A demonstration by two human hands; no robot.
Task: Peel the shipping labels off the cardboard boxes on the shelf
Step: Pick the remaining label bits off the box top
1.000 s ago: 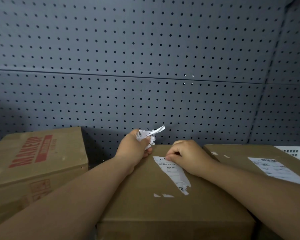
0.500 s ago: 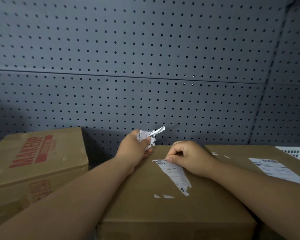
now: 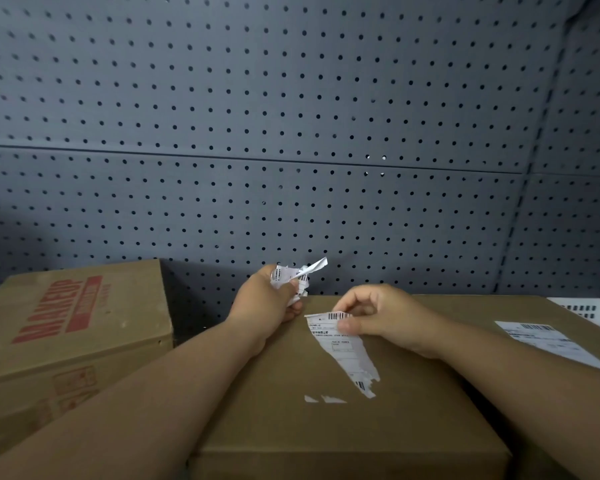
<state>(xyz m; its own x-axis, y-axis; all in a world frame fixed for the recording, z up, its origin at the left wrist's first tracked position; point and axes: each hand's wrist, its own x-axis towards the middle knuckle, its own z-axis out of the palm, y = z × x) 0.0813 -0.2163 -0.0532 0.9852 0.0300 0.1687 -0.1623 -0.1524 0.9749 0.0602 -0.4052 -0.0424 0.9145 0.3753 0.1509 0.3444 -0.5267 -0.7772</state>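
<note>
A brown cardboard box fills the middle foreground. A torn white shipping label clings to its top, its far end lifted off the cardboard. My right hand pinches that lifted end between thumb and fingers. My left hand rests at the box's far edge and grips a crumpled wad of peeled label scraps. Two small white label bits stay stuck nearer the front. A second box on the right carries a whole label.
A cardboard box with red print stands at the left, a dark gap between it and the middle box. A grey pegboard wall closes off the back. A white slotted basket peeks in at the far right.
My right hand has raised the label's far end off the box, so the barcode strip now stands free. The left hand with its scraps has stayed put.
</note>
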